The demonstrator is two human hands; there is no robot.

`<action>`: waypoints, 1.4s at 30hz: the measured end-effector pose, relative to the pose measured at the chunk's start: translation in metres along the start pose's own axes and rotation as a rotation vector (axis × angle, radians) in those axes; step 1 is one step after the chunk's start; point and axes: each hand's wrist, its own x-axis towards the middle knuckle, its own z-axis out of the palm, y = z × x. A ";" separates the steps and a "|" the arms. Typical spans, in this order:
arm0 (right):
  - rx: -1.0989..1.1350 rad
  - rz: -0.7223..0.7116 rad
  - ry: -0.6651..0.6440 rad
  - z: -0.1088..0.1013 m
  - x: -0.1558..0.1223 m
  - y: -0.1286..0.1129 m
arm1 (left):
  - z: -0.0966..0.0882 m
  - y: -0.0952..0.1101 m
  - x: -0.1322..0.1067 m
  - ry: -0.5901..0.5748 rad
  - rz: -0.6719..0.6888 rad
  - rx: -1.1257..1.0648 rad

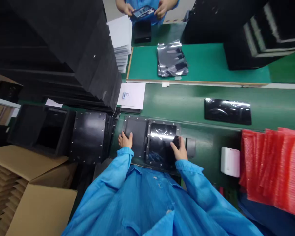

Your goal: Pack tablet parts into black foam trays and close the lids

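left hand [125,141]: thumb and fingers spread, laid over the outer edge of a dark plate [138,137]; from where i stand i cannot tell whether the fingertips press on it or hook under. right hand [180,150]: thumb and fingers closed about a small black piece [177,141], held at the outer edge of a glossy panel [161,144].

panel lies face up between the hands, bordered by a studded frame [147,149]; frame flat on the worktop [211,144], just beside the plate.

right of the right hand: a grey block [191,147] near it, then a white box [230,162], then a pile of red bags [265,167]. ahead and to the right of that hand: a black slab [227,111], shiny, lying flat.

ahead of the left hand: paper [135,93], a small blue mark on it; farther off, a stack of white sheets [120,39]. ahead of both hands: a green board [206,62] bearing film sleeves [172,59].

left of the left hand: studded black plates [88,137] side by side, then a black tray [24,127]. ahead of these: a tall foam stack [88,59]. nearer the body: an open carton [39,209].

opposite: a co-worker [139,4] grips a device [144,11] at both ends.
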 end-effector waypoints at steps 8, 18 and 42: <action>0.113 -0.038 -0.308 0.010 -0.025 -0.061 | 0.002 -0.023 -0.079 -0.511 0.601 -0.259; 0.379 0.229 -0.190 -0.041 -0.022 -0.004 | 0.050 -0.031 -0.144 -0.499 0.761 0.374; -0.047 -0.467 -0.572 0.072 0.028 -0.110 | -0.178 -0.015 -0.008 0.488 0.359 0.175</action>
